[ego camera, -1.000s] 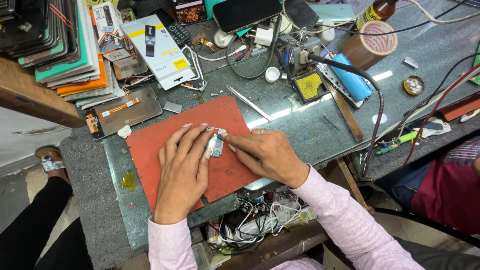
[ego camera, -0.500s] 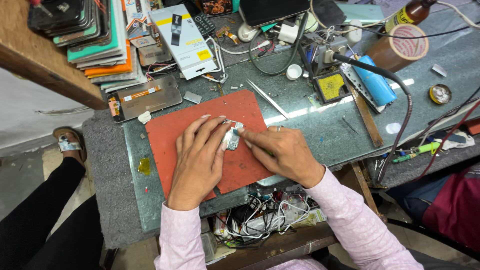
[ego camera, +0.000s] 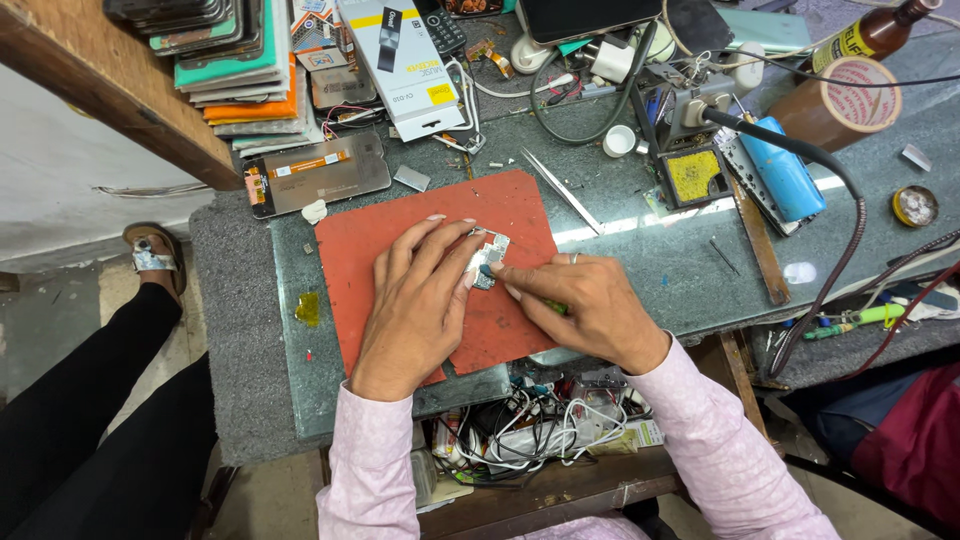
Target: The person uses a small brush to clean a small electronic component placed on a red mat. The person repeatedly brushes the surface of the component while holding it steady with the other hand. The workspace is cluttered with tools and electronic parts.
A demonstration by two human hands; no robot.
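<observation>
My left hand (ego camera: pixel 415 295) lies flat on a red work mat (ego camera: pixel 350 250), its fingertips pinning a small silvery circuit board (ego camera: pixel 488 256). My right hand (ego camera: pixel 590 305) sits just right of the board, closed around a thin green-handled tool (ego camera: pixel 555 308) whose tip touches the board's lower edge. Much of the board is hidden under my fingers. Both sleeves are pale pink.
Metal tweezers (ego camera: pixel 562 188) lie at the mat's upper right. Behind stand a soldering station with yellow sponge (ego camera: pixel 693 175), a blue cylinder (ego camera: pixel 782 172), a tape roll (ego camera: pixel 858 95), a phone screen (ego camera: pixel 315 175) and stacked phones (ego camera: pixel 225 55). A tangle of cables (ego camera: pixel 540 425) fills the drawer below. Another person's dark-clothed leg (ego camera: pixel 110 400) is at left.
The camera view has shifted, so the mat sits more central. Both hands stay on the small board with only slight finger movement.
</observation>
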